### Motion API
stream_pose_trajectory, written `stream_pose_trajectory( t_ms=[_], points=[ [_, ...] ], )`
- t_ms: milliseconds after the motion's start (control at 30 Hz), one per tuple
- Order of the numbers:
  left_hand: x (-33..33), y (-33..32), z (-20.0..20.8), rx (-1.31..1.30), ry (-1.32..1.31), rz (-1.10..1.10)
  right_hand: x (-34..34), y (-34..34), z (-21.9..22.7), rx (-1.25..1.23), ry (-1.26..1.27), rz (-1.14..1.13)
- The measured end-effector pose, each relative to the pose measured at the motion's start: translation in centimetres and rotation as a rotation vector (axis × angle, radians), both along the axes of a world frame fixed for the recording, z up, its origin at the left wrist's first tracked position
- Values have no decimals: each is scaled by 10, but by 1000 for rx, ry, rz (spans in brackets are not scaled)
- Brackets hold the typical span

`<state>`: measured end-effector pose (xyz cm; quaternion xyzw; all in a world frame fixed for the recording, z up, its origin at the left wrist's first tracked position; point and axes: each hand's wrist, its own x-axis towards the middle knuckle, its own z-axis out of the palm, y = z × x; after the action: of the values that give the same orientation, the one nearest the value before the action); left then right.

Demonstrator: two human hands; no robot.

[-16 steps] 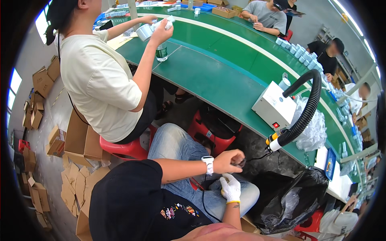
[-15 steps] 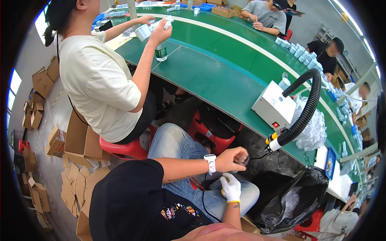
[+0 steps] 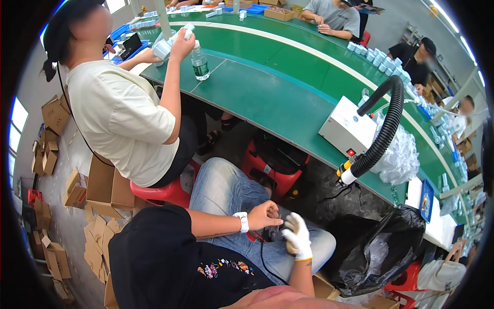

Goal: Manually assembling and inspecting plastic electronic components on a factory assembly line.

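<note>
My left hand [image 3: 264,215], bare with a white watch [image 3: 241,221] at the wrist, is over my lap with its fingers curled together. What they grip is too small to name. Just below them is a small clear-and-dark object [image 3: 272,232]; I cannot tell whether it is held. My right hand [image 3: 297,236], in a white glove, is close on the right, fingers apart and thumb toward the left hand. It shows nothing in its grasp. A black cord [image 3: 263,260] runs across my lap beneath the hands.
A white box unit [image 3: 347,129] with a black flexible hose [image 3: 388,131] stands on the green table [image 3: 257,105]. Near it are crumpled clear plastic [image 3: 401,159] and a black bag [image 3: 368,252]. A co-worker [image 3: 121,118] sits at left, holding white parts; cardboard boxes [image 3: 105,188] lie behind.
My left hand has drawn back from near the hose nozzle, leftward and down to my lap. The gloved right hand has lifted slightly and its fingers have spread. The view has shifted slightly.
</note>
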<state>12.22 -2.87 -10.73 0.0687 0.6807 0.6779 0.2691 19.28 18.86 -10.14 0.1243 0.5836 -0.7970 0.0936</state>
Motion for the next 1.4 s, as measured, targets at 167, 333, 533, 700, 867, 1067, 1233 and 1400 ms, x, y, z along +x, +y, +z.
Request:
stream_pose_trajectory(
  t_ms=[167, 333, 533, 700, 867, 1067, 1233, 1400],
  points=[
    [33, 14, -6, -8, 11, 79, 0, -41, 8, 169, 106, 329],
    [19, 13, 16, -157, 277, 98, 9, -18, 10, 323, -127, 217],
    [-82, -13, 86, -86, 872, 380, 3, 45, 20, 593, 82, -349],
    [-187, -30, 145, -321, 1326, 520, -25, 144, 10, 520, 352, -1001],
    [-272, -50, 142, -745, 1333, 489, -6, 161, -16, 1024, -36, -564],
    [-287, -45, 126, -1107, 1233, 312, 9, 166, -7, 1038, -32, -451],
    [-284, -55, 121, -1124, 1226, 294, 15, 171, 6, 1161, -195, -400],
    [-281, -43, 120, -1116, 1203, 304, 36, 191, 1, 1155, -341, -469]
  ],
)
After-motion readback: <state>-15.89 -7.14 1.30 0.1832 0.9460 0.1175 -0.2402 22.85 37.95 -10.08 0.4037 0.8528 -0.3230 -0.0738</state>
